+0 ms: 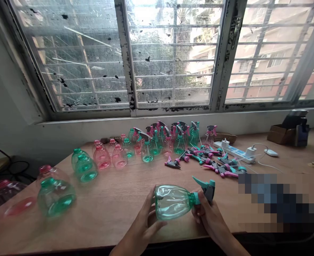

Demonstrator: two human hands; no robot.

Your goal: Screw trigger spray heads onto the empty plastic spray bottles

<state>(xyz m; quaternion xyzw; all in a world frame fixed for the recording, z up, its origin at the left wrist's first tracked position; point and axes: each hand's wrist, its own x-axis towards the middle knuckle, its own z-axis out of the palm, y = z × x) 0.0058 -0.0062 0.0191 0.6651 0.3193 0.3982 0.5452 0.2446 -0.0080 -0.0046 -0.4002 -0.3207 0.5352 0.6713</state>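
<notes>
I hold a clear green spray bottle (pixel 173 201) lying sideways just above the wooden table (pixel 119 192), near its front edge. My left hand (pixel 143 222) wraps round the bottle's base end. My right hand (pixel 209 215) grips the bottle's neck, where a teal and grey trigger head (pixel 206 186) sits on it. Both hands are closed on the bottle.
Empty green and pink bottles (pixel 55 197) lie at the left. Several assembled spray bottles (pixel 162 140) stand at the back by the window. Loose trigger heads (pixel 210 161) lie beside a white power strip (pixel 234 151). A cardboard box (pixel 279 133) sits far right.
</notes>
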